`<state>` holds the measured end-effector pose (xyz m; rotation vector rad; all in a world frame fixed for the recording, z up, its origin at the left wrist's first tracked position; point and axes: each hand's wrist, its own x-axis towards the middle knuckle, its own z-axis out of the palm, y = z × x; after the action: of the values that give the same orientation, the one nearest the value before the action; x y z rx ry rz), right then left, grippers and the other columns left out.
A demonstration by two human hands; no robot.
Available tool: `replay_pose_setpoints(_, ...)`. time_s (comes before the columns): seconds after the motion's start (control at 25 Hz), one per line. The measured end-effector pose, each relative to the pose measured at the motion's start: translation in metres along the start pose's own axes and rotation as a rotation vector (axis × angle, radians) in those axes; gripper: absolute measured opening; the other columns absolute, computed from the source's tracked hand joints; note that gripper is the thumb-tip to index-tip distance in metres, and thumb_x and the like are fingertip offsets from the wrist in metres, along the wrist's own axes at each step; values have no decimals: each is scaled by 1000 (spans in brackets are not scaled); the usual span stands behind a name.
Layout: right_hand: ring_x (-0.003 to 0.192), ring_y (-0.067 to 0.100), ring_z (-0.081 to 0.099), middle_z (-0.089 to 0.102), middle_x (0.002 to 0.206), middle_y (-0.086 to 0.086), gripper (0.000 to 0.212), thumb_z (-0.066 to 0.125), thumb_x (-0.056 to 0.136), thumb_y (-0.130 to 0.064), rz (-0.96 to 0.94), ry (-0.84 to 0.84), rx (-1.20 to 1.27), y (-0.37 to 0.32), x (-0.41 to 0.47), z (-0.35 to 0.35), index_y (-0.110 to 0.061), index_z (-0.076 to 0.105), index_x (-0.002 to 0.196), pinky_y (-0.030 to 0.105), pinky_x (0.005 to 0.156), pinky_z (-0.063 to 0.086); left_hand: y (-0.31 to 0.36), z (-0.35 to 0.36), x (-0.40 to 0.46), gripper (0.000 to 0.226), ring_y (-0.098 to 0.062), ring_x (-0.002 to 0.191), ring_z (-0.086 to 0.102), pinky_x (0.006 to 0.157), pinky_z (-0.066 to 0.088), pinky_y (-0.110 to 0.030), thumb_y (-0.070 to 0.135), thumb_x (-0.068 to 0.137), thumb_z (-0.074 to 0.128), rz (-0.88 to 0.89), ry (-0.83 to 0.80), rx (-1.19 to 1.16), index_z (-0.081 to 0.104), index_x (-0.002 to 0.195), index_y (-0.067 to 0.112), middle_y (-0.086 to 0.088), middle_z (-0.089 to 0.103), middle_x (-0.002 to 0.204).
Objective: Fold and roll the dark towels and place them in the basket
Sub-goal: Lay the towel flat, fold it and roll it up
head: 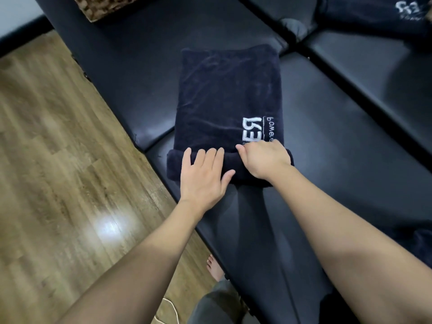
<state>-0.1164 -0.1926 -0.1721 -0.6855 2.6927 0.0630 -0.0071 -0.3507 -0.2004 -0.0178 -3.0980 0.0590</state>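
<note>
While two hands [203,176] roll: three towels [229,94] (dark).

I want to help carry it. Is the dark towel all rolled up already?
No, only the near end of the dark towel is rolled under the left hand and right hand; the rest lies flat.

Bare cushion [339,141] right of folded towel [229,94]: my hand can pass there. Bare strip [140,73] on towel's left too, up to sofa edge. Far side tighter: second towel [383,15] at top right, brown object [102,5] at top left.
</note>
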Motion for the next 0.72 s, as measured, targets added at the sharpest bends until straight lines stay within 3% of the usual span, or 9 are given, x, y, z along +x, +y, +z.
replay_pose_setpoints(0.12, 89, 34, 62, 70, 98, 9, 50, 19, 107, -45, 70, -18, 88, 1, 1, 0, -20, 59, 88, 41, 82, 33, -8, 0, 23, 58, -30, 81, 58, 80, 42, -45, 58, 101, 29, 26, -36, 32, 66, 104, 13, -5, 66, 94)
replay_pose_setpoints(0.24, 84, 35, 56, 64, 97, 11, 42, 37, 103, -46, 148, 296, 16, -3, -22, 15, -13, 61, 95, 44, 77, 36, -11, -8, 48, 57, -31, 69, 59, 69, 37, -41, 51, 102, 22, 21, -84, 34, 61, 79, 17, -4, 66, 75)
replay_pose_setpoints(0.32, 88, 35, 53, 61, 101, 10, 42, 43, 99, -50, 188, 410, -66, 0, -42, 30, -12, 62, 99, 47, 80, 36, -9, -12, 60, 60, -31, 69, 62, 69, 34, -40, 47, 102, 14, 16, -158, 32, 61, 78, 19, -3, 69, 75)
replay_pose_setpoints(0.44, 96, 35, 57, 65, 105, 6, 47, 38, 102, -52, 161, 424, -107, 7, -50, 43, -14, 64, 111, 49, 86, 37, -8, -14, 73, 61, -31, 75, 66, 70, 29, -39, 44, 104, 11, 26, -243, 51, 64, 87, 20, -3, 72, 82)
replay_pose_setpoints(0.6, 71, 33, 54, 66, 77, 7, 47, 36, 105, -43, 143, 476, -82, 16, -24, 30, -14, 65, 82, 46, 78, 39, -3, -20, 74, 61, -33, 78, 66, 71, 31, -38, 46, 106, 14, -54, -285, -29, 66, 87, 20, -7, 72, 84)
replay_pose_setpoints(0.72, 66, 33, 57, 69, 72, 8, 53, 31, 104, -41, 102, 387, -65, 18, -12, 16, -13, 66, 77, 44, 76, 38, -5, -24, 64, 56, -31, 76, 64, 71, 33, -39, 49, 104, 12, -58, -252, -48, 56, 83, 23, -3, 71, 83)
